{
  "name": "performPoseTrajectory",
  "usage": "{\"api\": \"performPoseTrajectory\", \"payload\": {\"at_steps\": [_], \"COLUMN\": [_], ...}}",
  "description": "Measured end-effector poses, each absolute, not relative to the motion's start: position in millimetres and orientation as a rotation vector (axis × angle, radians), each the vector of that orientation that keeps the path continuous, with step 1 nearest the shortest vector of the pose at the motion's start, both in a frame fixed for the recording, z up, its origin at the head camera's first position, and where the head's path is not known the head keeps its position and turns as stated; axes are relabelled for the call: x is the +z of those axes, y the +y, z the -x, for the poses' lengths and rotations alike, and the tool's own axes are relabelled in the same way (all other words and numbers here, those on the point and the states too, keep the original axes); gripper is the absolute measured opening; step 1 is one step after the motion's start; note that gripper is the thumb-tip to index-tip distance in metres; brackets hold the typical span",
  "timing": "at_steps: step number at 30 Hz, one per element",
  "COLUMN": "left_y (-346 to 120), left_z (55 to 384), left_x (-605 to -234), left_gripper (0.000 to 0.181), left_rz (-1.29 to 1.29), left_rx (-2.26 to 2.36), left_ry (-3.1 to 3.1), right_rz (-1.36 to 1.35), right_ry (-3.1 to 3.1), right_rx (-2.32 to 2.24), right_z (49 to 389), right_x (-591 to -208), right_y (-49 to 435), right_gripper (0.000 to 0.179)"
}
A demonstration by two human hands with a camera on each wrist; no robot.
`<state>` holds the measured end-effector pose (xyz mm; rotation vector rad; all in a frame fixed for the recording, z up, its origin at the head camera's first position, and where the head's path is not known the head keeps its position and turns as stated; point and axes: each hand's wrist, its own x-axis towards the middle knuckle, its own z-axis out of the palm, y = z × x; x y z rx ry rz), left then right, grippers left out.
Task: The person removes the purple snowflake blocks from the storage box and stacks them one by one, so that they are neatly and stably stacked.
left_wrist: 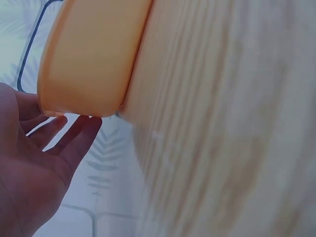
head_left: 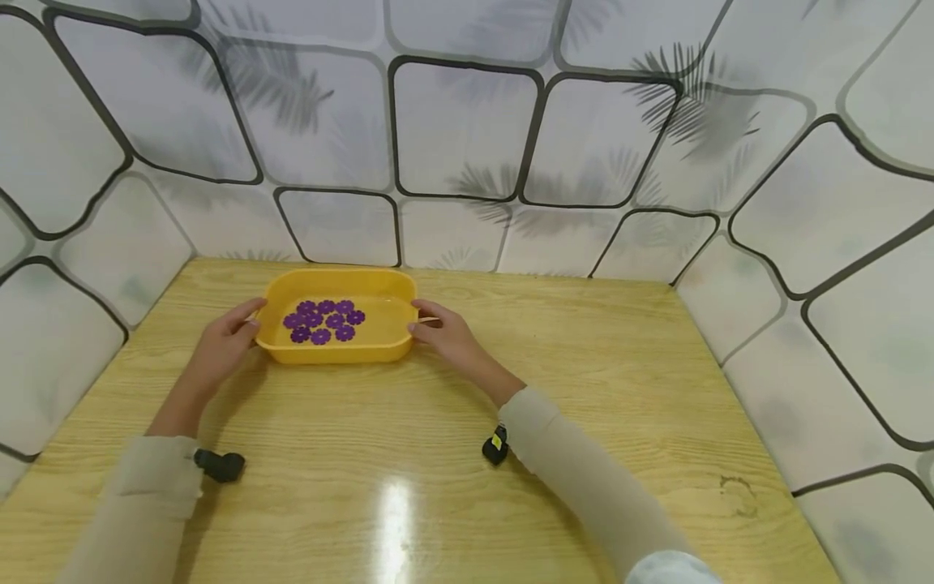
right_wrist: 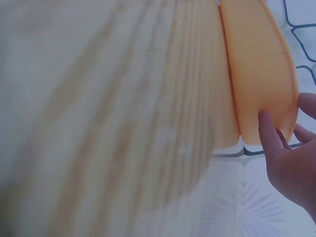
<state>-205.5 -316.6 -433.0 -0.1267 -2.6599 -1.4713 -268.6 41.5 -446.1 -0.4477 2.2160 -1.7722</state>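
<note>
A yellow plastic tray [head_left: 357, 354] with raised sides stands at the back of the table, left of the middle. Several purple flower-shaped pieces [head_left: 321, 320] lie inside it, mostly toward its left half. At the tray's left end, my left hand [head_left: 224, 345] grips the rim between thumb and fingers; the left wrist view shows its fingertips [left_wrist: 94, 121] against the outer wall. My right hand [head_left: 451, 337] holds the opposite end the same way. In the right wrist view one finger [right_wrist: 265, 123] lies along the tray's side.
The light wood-grain table [head_left: 584, 389] runs up to a wall [head_left: 467, 130] with a stone-and-leaf pattern at the back, left and right. Small dark cameras [head_left: 220, 466] are strapped at both wrists. A faint ring-like mark [head_left: 739, 495] shows on the table at the right.
</note>
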Motion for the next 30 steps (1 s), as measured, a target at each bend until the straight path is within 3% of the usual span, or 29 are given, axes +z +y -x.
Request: {"api": "performPoseTrajectory", "payload": {"at_steps": [30], "left_y": [-243.6], "left_z": [192.8], "left_x": [-433.0], "left_gripper": [0.054], "left_rz": [0.406], "left_rx": [-1.629], "left_ry": [-2.760], "right_rz": [0.370], "right_ry": [2.272], "right_rx": [-1.676], "right_z": [237.4], "right_x": [-437.1], "right_y": [144.1], "right_gripper": [0.057]}}
